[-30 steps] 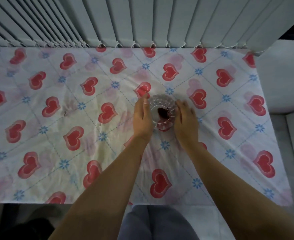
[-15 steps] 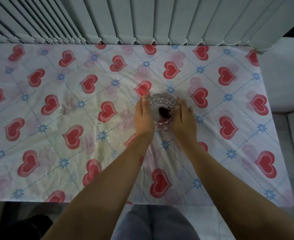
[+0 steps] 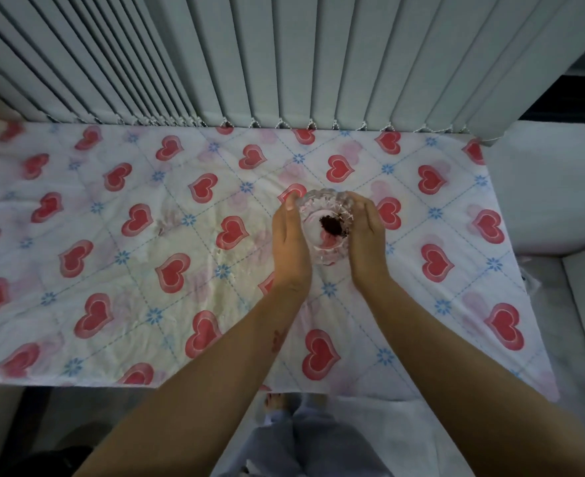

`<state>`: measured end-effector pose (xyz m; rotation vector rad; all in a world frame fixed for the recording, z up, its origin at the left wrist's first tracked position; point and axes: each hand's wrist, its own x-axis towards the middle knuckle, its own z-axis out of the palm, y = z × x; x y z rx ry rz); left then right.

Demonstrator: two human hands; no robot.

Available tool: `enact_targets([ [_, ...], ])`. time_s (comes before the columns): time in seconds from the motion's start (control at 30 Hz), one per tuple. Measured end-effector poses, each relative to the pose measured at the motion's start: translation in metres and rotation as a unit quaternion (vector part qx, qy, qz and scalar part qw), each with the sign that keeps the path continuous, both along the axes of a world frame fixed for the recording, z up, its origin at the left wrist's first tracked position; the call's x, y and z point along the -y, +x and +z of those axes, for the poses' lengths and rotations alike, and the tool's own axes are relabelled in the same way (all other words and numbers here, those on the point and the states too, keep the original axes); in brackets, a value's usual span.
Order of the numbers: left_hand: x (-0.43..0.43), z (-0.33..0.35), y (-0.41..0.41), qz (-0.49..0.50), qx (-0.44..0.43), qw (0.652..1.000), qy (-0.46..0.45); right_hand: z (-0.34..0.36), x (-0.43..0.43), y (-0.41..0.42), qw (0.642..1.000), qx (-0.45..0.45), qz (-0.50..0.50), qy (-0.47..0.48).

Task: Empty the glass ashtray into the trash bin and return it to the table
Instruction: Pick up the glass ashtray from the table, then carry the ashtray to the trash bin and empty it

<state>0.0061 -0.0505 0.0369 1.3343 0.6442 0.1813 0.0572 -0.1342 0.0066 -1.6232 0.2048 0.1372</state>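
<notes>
A clear cut-glass ashtray [image 3: 324,218] with a dark clump of ash in its bowl is held between both hands over the table [image 3: 118,263], which is covered by a white cloth with red hearts. My left hand [image 3: 291,246] presses against its left side, fingers together. My right hand [image 3: 366,242] cups its right side. The ashtray looks slightly raised off the cloth, though I cannot tell for sure. No trash bin is in view.
Grey vertical blinds [image 3: 284,56] hang along the table's far edge. A pale sofa or cushion [image 3: 559,187] stands to the right. My legs and a foot [image 3: 277,404] show below the near edge. Something dark [image 3: 43,459] lies on the floor at lower left.
Both hands have closed in against the ashtray's sides and now grip it. The view has tilted, so more of the blinds show.
</notes>
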Motion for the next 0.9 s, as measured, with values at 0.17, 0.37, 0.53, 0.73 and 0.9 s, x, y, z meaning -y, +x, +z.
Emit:
enact_targets([
  [0.17, -0.009, 0.009, -0.010, 0.000, 0.010, 1.000, 0.002, 0.011, -0.003, -0.005, 1.000, 0.012, -0.008, 0.020],
  [0.37, -0.024, 0.016, -0.017, 0.027, 0.011, 1.000, -0.001, 0.026, -0.012, -0.012, 0.999, -0.004, 0.007, 0.041],
  [0.53, -0.034, 0.017, -0.023, 0.056, 0.017, 0.998, -0.005, 0.034, -0.023, -0.021, 0.997, -0.010, 0.054, 0.056],
  [0.73, -0.056, 0.023, -0.053, 0.138, 0.032, 0.990, -0.004, 0.037, -0.052, -0.041, 0.986, 0.006, 0.163, 0.038],
  [0.9, -0.086, 0.026, -0.103, 0.211, 0.038, 0.977, 0.013, 0.042, -0.094, -0.074, 0.965, 0.015, 0.262, 0.016],
])
